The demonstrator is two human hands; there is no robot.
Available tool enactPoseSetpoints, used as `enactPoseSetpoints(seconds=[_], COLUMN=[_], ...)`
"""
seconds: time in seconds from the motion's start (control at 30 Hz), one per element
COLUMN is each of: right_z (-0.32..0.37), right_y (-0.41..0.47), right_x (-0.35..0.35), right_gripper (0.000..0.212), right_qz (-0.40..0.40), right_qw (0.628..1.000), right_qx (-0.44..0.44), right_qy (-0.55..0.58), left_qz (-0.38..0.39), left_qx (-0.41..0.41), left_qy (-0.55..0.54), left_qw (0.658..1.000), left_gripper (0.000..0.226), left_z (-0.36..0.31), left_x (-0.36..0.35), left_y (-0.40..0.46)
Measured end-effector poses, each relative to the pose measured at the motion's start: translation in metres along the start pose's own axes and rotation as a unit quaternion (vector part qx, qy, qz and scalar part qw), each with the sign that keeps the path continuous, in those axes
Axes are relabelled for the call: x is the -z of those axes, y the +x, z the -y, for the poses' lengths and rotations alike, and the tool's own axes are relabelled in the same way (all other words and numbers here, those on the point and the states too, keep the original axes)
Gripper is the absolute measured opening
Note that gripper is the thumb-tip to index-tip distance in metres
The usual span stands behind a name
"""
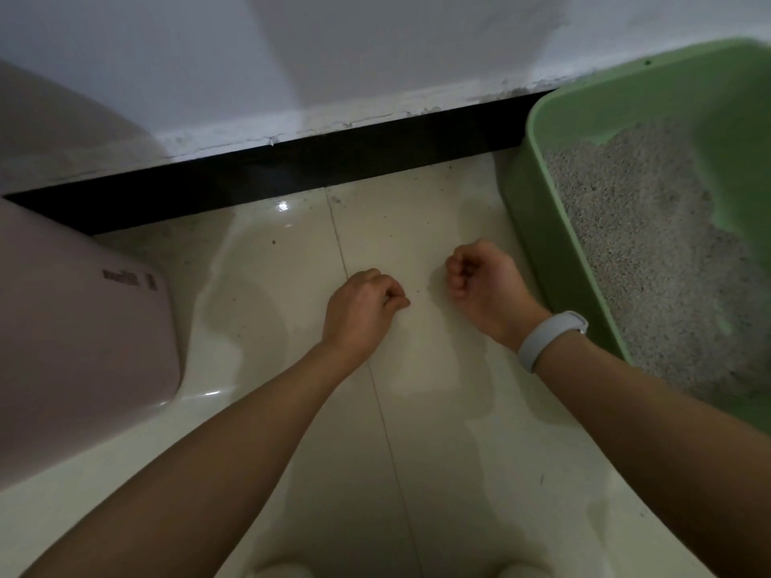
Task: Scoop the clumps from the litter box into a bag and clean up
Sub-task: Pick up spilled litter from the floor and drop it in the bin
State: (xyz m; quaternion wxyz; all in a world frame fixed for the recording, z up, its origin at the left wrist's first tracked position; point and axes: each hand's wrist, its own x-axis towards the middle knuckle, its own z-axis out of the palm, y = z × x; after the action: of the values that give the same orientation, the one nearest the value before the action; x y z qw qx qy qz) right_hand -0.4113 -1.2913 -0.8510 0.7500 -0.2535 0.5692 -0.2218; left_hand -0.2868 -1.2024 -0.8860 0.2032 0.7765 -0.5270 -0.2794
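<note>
A pale pink plastic bin (75, 327) sits at the left edge. At centre, over the glossy cream tiled floor (438, 452), the left hand (361, 310) pinches its fingertips together; what they hold cannot be told. The right hand (484, 281) is curled in an empty fist. A green plastic litter box (538, 210) of grey litter (651, 244) fills the right edge.

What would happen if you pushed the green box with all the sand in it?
The green litter box would probably slide on the glossy floor tile. It likely feels heavy, since grey litter fills it. The loose grains may shift.
</note>
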Motion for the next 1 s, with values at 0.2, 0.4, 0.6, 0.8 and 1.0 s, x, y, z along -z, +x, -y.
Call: enactPoseSetpoints(seconds=[0.2,0.4,0.6,0.8,1.0], right_z=[0.009,-0.002,-0.015,-0.022,-0.029], right_y=[0.001,0.011,0.012,0.015,0.009], right_x=[0.0,0.008,0.019,0.015,0.015], right_gripper=[0.011,0.027,0.011,0.012,0.021], right_qz=[0.068,-0.053,-0.078,-0.085,-0.063], right_qw=[0.99,0.982,0.838,0.809,0.714], right_qx=[-0.032,0.061,0.19,0.191,0.227], right_qy=[0.122,-0.171,-0.506,-0.55,-0.659], left_qz=[0.013,-0.037,-0.023,0.002,-0.019], left_qx=[0.007,0.206,0.257,0.225,0.08], left_qy=[-0.024,-0.43,-0.54,-0.333,-0.116], left_qw=[1.0,0.878,0.801,0.916,0.99], left_gripper=[0.014,0.016,0.027,0.019,0.012], left_z=[0.0,0.0,0.005,0.002,-0.002], left_x=[0.003,0.025,0.04,0.028,0.014], left_y=[0.004,0.009,0.013,0.014,0.011])
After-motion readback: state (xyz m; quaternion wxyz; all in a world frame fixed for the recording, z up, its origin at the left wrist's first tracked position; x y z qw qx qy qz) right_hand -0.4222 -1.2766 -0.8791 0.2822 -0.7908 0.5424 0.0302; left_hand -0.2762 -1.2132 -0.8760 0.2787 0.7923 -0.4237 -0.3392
